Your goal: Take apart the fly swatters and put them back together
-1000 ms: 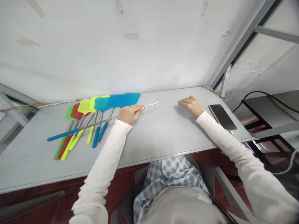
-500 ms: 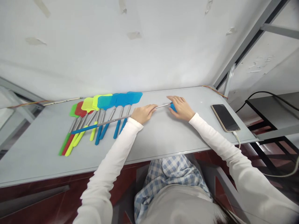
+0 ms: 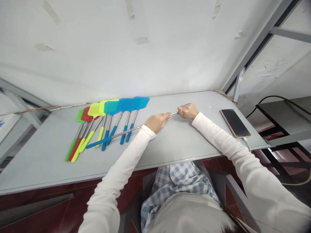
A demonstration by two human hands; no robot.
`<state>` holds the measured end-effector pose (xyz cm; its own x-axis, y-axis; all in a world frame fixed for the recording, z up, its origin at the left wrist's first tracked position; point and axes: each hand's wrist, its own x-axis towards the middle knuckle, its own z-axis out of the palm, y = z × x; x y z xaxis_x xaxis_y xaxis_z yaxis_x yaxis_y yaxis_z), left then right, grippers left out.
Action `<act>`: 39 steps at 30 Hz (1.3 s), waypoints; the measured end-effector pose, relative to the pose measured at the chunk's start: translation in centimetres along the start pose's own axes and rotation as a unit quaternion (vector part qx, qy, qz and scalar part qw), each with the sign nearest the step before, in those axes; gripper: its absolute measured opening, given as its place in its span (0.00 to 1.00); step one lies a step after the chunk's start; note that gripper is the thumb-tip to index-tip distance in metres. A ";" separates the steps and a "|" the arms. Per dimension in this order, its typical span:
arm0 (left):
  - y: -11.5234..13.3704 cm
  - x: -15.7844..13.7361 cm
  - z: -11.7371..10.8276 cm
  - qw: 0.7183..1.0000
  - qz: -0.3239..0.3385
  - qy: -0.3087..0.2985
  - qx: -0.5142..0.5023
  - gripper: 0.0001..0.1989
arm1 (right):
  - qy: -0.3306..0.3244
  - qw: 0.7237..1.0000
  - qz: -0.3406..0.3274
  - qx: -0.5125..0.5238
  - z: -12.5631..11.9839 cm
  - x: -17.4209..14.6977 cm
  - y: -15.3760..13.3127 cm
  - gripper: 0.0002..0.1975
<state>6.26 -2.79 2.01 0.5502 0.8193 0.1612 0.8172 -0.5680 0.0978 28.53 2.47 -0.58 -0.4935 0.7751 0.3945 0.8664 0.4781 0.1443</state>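
Note:
Both my hands hold one blue fly swatter (image 3: 99, 142) with a long metal telescopic rod. My left hand (image 3: 157, 122) is closed around the thin part of the rod. Closed over the swatter's blue head end is my right hand (image 3: 189, 111), which mostly covers it; only a little blue shows. The blue grip slants down to the left, passing over the handles of other swatters. Those fly swatters, green (image 3: 71, 149), red (image 3: 86, 114), yellow (image 3: 94, 110) and blue (image 3: 142, 102), lie side by side on the table at the left, heads toward the wall.
A phone (image 3: 234, 123) with a white charging cable (image 3: 247, 144) lies at the right end of the grey table (image 3: 170, 145). A white wall (image 3: 155, 64) stands behind. Metal frame posts flank the table, and a dark rack (image 3: 286, 113) is at the far right.
My right hand has gone from spread fingers to a closed grip on the swatter's head. The held swatter and my left hand have shifted right, with the grip end lower.

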 end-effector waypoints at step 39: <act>-5.1 0.7 2.2 0.994 -0.037 0.065 0.083 0.21 | -0.117 0.982 0.107 0.104 -1.2 -2.3 2.0 0.22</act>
<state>2.82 0.84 -0.55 0.4703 0.8349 0.2859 0.8772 -0.4777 -0.0478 31.49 1.13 -0.13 -0.3270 0.9292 0.1721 0.9299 0.3489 -0.1168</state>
